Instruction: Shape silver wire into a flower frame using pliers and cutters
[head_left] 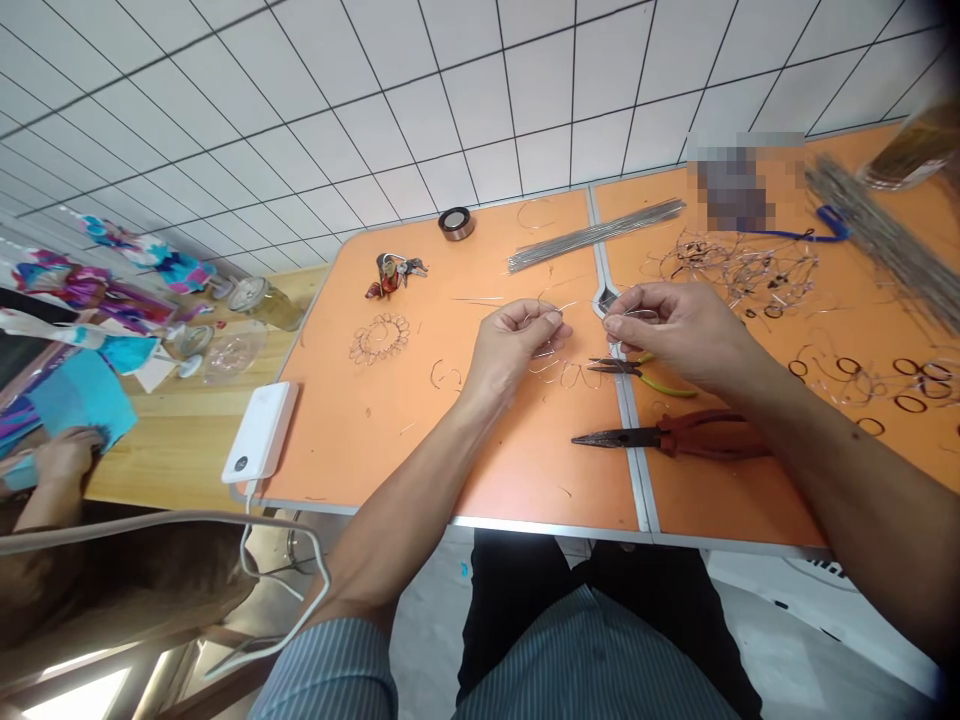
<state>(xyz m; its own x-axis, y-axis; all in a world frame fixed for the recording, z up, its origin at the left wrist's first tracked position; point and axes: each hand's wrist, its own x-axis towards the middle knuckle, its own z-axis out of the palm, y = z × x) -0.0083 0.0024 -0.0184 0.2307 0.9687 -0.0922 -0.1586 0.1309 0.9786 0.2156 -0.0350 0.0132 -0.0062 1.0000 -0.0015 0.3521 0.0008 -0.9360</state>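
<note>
Over the middle of the orange table (390, 430), my left hand (517, 345) pinches a thin wire (566, 306) between thumb and fingers. My right hand (667, 325) is closed, to the right of it and a short gap apart, with a small loop of wire (646, 314) at its fingertips. Bent wire pieces (580, 376) lie beneath and between the hands. Small pliers with yellow-green handles (619, 367) rest just below my right hand. Nearer the front edge are larger pliers with red handles (709, 436), partly hidden by my right forearm.
A flower-shaped wire ring (380, 340), keys (397, 272) and a tape roll (455, 223) are at left. Straight wires (596, 236) lie behind; tangled wire (742, 268) spreads right. A white power bank (260, 432) sits at the left edge. Another person's hand (69, 455) touches blue material.
</note>
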